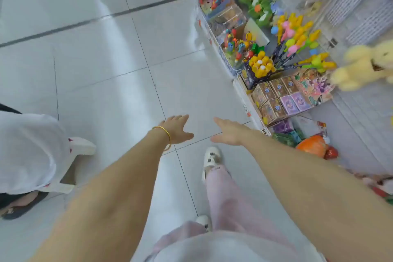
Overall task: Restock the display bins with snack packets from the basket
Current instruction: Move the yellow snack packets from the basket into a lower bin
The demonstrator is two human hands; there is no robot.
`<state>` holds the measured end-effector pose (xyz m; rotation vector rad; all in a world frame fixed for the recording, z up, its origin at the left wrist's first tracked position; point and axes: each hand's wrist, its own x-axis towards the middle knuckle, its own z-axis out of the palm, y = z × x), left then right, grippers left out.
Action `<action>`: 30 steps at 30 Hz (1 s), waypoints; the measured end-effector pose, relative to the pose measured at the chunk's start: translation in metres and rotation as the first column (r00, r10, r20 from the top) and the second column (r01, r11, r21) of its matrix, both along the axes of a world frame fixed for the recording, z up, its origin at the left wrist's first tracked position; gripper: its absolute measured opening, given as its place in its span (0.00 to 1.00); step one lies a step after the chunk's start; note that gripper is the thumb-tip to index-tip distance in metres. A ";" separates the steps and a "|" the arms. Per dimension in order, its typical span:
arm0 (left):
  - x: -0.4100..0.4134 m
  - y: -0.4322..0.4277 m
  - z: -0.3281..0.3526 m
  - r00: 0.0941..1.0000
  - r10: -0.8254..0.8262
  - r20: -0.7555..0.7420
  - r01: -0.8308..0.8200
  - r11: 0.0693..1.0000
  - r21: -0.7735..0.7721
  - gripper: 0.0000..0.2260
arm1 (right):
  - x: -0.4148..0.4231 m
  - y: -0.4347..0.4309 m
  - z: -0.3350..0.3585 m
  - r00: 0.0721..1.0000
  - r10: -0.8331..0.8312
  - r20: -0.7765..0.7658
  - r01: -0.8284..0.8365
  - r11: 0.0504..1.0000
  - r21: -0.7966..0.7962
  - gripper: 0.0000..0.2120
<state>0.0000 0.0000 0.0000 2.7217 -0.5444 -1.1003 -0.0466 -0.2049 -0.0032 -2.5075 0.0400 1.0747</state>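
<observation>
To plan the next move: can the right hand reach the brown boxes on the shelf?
Probably yes: the right hand is open and empty, and nothing stands between it and the brown boxes.

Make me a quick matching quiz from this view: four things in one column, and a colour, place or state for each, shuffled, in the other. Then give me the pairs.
Column one:
1. bangle
2. plush toy
3. trousers
4. right hand

Column two:
A. pale pink
B. open, holding nothing
C. on the left wrist
D. pale yellow, at the right edge of the view

Pairs: 1-C, 2-D, 3-A, 4-B
</observation>
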 end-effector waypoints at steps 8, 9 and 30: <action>0.102 -0.006 -0.056 0.960 0.096 -0.264 -0.079 0.994 0.074 0.34 | 0.116 0.003 -0.062 0.956 0.065 -0.286 -0.061 0.998 0.023 0.38; 0.120 -0.006 -0.058 0.954 0.102 -0.282 -0.085 0.994 0.073 0.34 | 0.137 0.002 -0.064 0.948 0.086 -0.305 -0.082 0.996 0.025 0.39; 0.690 0.062 -0.042 0.888 0.199 -0.415 -0.179 0.980 0.088 0.31 | 0.710 0.053 -0.051 0.953 0.036 -0.300 -0.024 0.999 0.042 0.38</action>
